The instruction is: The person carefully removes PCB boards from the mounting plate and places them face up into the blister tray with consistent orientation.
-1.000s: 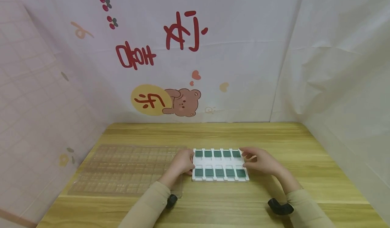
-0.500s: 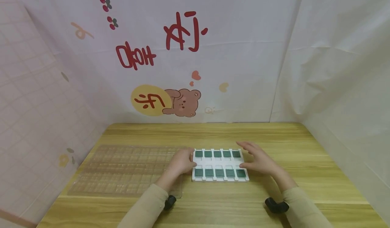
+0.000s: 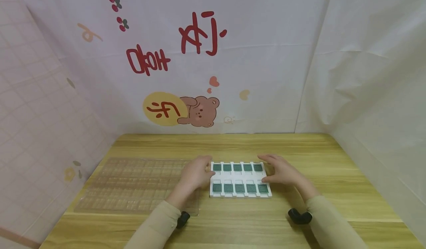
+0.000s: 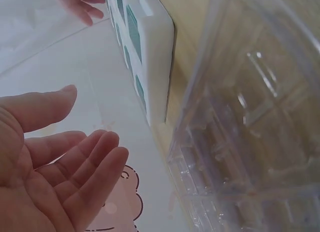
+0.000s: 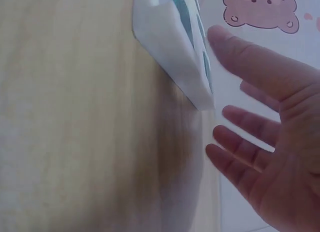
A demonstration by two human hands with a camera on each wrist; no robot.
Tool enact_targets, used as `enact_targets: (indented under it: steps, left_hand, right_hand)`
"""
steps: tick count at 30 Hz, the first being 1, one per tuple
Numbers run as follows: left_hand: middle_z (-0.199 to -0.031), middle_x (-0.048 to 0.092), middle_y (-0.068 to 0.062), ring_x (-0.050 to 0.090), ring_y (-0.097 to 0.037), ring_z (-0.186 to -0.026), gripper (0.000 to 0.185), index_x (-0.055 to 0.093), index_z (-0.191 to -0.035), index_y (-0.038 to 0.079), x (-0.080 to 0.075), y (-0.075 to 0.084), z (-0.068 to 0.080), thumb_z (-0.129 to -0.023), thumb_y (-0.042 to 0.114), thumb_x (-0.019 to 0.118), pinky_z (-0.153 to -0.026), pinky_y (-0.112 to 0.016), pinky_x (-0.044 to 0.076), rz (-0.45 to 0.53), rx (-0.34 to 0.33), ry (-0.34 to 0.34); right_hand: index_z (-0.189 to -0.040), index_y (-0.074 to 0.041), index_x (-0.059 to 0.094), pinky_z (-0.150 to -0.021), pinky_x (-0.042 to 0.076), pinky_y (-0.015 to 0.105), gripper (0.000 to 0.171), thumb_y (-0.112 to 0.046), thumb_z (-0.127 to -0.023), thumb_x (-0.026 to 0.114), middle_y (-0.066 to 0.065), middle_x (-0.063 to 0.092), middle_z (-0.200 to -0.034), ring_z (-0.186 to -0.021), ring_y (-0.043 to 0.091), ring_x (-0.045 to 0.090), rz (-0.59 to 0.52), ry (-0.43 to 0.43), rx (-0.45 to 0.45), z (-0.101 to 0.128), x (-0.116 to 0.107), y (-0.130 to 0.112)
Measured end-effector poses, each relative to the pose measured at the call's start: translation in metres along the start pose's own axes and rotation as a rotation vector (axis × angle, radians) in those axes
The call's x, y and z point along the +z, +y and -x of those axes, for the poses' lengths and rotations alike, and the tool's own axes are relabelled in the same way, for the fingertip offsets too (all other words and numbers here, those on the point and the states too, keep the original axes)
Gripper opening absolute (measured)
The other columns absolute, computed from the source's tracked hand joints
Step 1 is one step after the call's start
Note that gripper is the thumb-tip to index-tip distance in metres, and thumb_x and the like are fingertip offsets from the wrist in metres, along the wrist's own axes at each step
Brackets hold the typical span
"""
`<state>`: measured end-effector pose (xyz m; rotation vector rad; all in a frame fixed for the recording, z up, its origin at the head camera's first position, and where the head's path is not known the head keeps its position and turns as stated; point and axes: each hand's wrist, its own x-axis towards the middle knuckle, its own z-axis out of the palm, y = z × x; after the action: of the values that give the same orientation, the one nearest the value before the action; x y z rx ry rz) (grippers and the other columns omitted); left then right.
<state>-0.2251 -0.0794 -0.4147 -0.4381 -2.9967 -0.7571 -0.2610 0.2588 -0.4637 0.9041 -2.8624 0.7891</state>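
Head view, tray: a white tray (image 3: 240,181) with two rows of five green chips lies on the wooden desk (image 3: 299,156), lower centre of the frame.
Head view, hands: left hand (image 3: 194,175) at the tray's left edge, right hand (image 3: 281,171) at its right edge; contact unclear.
Head view, left: a clear plastic blister tray (image 3: 133,184).
Left wrist view: fingers straight, grip holding nothing, white tray in the upper centre.
Right wrist view: fingers spread, grip holding nothing, tray in the upper centre.
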Motion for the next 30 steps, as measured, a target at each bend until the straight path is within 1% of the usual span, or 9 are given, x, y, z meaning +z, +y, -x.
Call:
enact_targets:
  steps: [1, 4, 8, 10, 12, 15, 22, 27, 30]
  left_hand:
    - [-0.106, 0.068, -0.009, 0.063, -0.023, -0.093, 0.047, 0.063, -0.128, 0.006, -0.001, 0.0, 0.0, -0.086, 0.023, 0.076, -0.073, -0.042, 0.052, -0.003, 0.003, 0.002]
    - [-0.108, 0.068, -0.011, 0.064, -0.025, -0.096, 0.052, 0.061, -0.132, 0.004, -0.003, 0.0, 0.0, -0.087, 0.023, 0.076, -0.076, -0.043, 0.053, -0.009, 0.015, 0.006]
    - [-0.106, 0.068, -0.01, 0.065, -0.025, -0.094, 0.052, 0.06, -0.132, 0.004, -0.005, -0.001, -0.002, -0.086, 0.024, 0.077, -0.074, -0.042, 0.053, -0.023, 0.031, 0.012]
    - [-0.107, 0.068, -0.01, 0.065, -0.024, -0.094, 0.052, 0.06, -0.132, 0.004, -0.006, -0.001, -0.003, -0.087, 0.024, 0.077, -0.073, -0.041, 0.054, -0.027, 0.032, 0.011]
    - [-0.108, 0.068, -0.01, 0.065, -0.024, -0.094, 0.053, 0.06, -0.133, 0.005, -0.008, -0.001, -0.004, -0.087, 0.024, 0.077, -0.072, -0.041, 0.054, -0.029, 0.03, 0.007]
    - [-0.112, 0.068, -0.011, 0.065, -0.024, -0.097, 0.054, 0.059, -0.134, 0.005, -0.009, 0.001, -0.006, -0.087, 0.024, 0.077, -0.074, -0.041, 0.054, -0.036, 0.029, 0.001]
    - [-0.121, 0.066, -0.01, 0.064, -0.026, -0.108, 0.054, 0.058, -0.137, 0.008, -0.015, 0.008, -0.01, -0.088, 0.027, 0.074, -0.087, -0.045, 0.052, -0.044, 0.01, -0.022]
    - [-0.125, 0.065, -0.011, 0.062, -0.028, -0.113, 0.053, 0.06, -0.134, 0.006, -0.018, 0.014, -0.014, -0.088, 0.026, 0.075, -0.094, -0.047, 0.049, -0.051, 0.025, -0.031]
    - [-0.123, 0.066, -0.012, 0.063, -0.028, -0.111, 0.053, 0.061, -0.133, 0.005, -0.021, 0.017, -0.015, -0.087, 0.025, 0.076, -0.093, -0.046, 0.049, -0.057, 0.041, -0.034]
  right_hand:
    - [-0.141, 0.0, 0.05, -0.102, 0.035, 0.064, 0.083, -0.029, -0.073, 0.088, 0.025, 0.05, -0.139, -0.126, 0.048, 0.044, -0.001, -0.01, 0.014, -0.001, -0.001, -0.001]
    - [-0.141, 0.001, 0.05, -0.101, 0.037, 0.062, 0.083, -0.03, -0.073, 0.088, 0.025, 0.051, -0.137, -0.124, 0.047, 0.047, -0.001, -0.038, 0.051, -0.004, -0.002, -0.003]
    - [-0.14, 0.004, 0.05, -0.094, 0.045, 0.055, 0.085, -0.029, -0.072, 0.088, 0.024, 0.055, -0.129, -0.108, 0.037, 0.056, -0.009, -0.069, 0.074, -0.008, -0.004, -0.005]
    - [-0.139, 0.007, 0.049, -0.085, 0.048, 0.049, 0.085, -0.028, -0.072, 0.089, 0.021, 0.057, -0.12, -0.096, 0.031, 0.056, -0.025, -0.087, 0.076, -0.01, -0.006, -0.007]
    - [-0.138, 0.008, 0.049, -0.081, 0.047, 0.044, 0.086, -0.027, -0.071, 0.089, 0.017, 0.057, -0.114, -0.091, 0.026, 0.053, -0.042, -0.104, 0.094, -0.011, -0.008, -0.009]
    - [-0.138, 0.009, 0.049, -0.079, 0.047, 0.043, 0.085, -0.025, -0.071, 0.089, 0.015, 0.058, -0.108, -0.089, 0.025, 0.054, -0.061, -0.129, 0.122, -0.013, -0.009, -0.01]
    - [-0.138, 0.007, 0.05, -0.084, 0.049, 0.047, 0.08, -0.02, -0.073, 0.088, 0.016, 0.06, -0.111, -0.095, 0.027, 0.058, -0.063, -0.165, 0.19, -0.017, -0.008, -0.01]
    - [-0.138, 0.007, 0.05, -0.085, 0.049, 0.046, 0.079, -0.018, -0.073, 0.088, 0.016, 0.061, -0.11, -0.095, 0.026, 0.058, -0.072, -0.185, 0.216, -0.02, -0.007, -0.009]
    - [-0.137, 0.009, 0.049, -0.084, 0.049, 0.046, 0.079, -0.016, -0.073, 0.087, 0.015, 0.062, -0.108, -0.093, 0.026, 0.058, -0.077, -0.199, 0.223, -0.02, -0.007, -0.01]
